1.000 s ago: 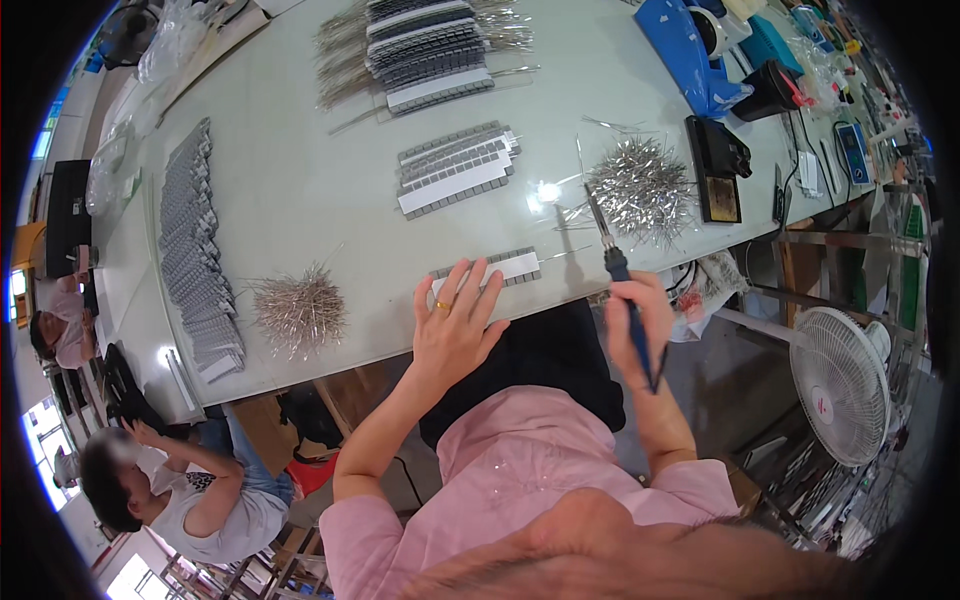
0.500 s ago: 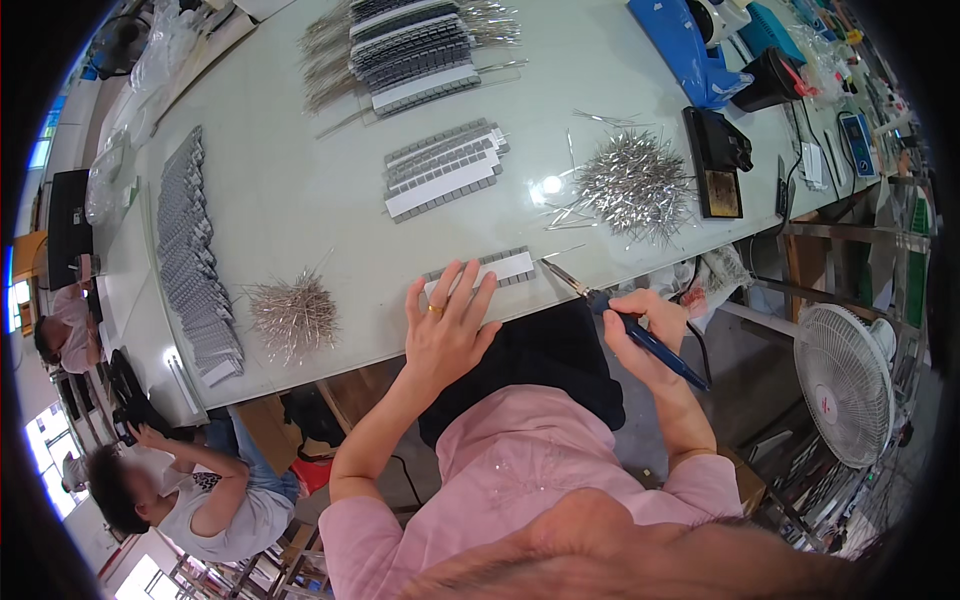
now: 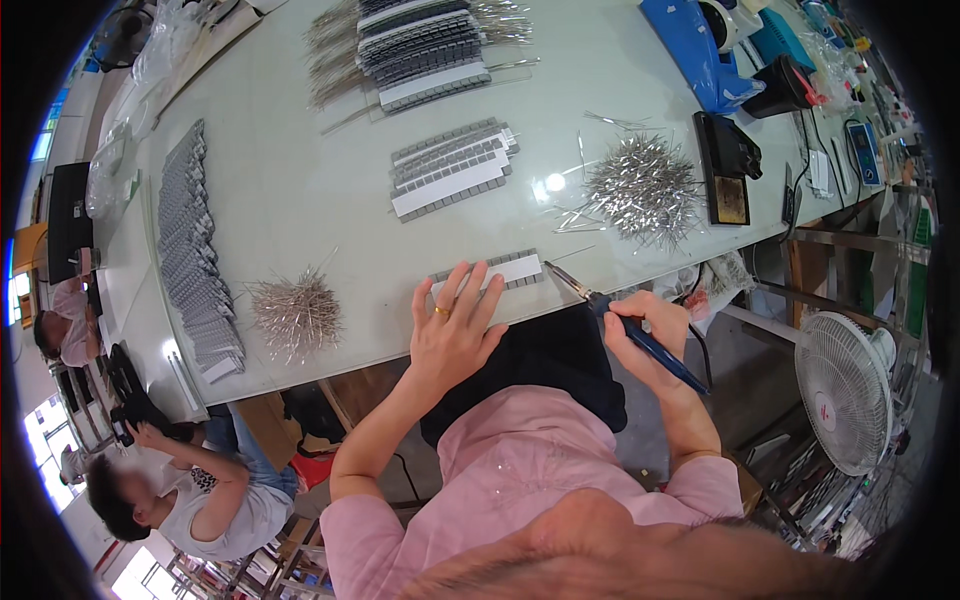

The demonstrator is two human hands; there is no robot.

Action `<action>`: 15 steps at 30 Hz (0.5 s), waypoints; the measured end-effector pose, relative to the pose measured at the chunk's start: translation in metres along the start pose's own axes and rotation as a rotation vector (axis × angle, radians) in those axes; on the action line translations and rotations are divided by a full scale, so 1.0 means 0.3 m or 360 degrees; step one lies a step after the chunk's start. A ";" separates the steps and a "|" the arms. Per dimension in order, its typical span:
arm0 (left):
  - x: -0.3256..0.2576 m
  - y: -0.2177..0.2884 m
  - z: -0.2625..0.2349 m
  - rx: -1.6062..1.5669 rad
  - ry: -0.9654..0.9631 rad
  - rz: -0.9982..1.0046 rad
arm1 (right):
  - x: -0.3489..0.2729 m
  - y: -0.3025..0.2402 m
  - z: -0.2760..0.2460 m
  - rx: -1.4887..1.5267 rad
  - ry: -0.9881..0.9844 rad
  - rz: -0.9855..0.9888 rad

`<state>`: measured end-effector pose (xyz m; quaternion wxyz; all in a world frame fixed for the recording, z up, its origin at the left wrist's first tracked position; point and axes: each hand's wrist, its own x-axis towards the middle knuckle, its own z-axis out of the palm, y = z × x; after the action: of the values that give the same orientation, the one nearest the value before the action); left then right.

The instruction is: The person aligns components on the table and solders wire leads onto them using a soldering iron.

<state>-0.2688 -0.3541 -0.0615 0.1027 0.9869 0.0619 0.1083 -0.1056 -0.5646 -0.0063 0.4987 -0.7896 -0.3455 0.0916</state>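
Note:
My left hand [image 3: 452, 328] lies flat with spread fingers on a short strip [image 3: 517, 269], which has a white band and grey square segments. The fingers cover the strip's left part. In my right hand [image 3: 655, 335] is a soldering iron [image 3: 640, 338] with a dark blue handle, held like a pen. Its metal tip points at the strip's right end, where a thin wire lead sticks out; I cannot tell whether they touch. Farther back lie a few similar strips [image 3: 455, 178] side by side. A heap of silvery wire leads [image 3: 643, 190] sits to their right.
A smaller pile of leads [image 3: 296, 312] and a long row of grey strips [image 3: 195, 250] are at left. Stacked strips with leads [image 3: 425, 55] stand at the back. Right of the heap are a soldering stand [image 3: 727, 165] and a blue tape dispenser [image 3: 695, 55]. A fan [image 3: 845, 393] stands beyond the table edge.
The view has shifted slightly, so the things on the table appear a little farther right. My hands hold nearly the same pose, with the iron's tip still by the strip's right end.

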 end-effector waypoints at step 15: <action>-0.092 -0.258 -0.119 0.0478 0.0271 -0.1016 | -0.067 -0.006 0.033 -0.0232 -0.0008 -0.0271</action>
<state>-0.3113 -0.2761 -0.0497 -0.0203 0.9093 0.3904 0.1423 -0.1263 -0.5698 -0.0137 0.4451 -0.7913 -0.4185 0.0254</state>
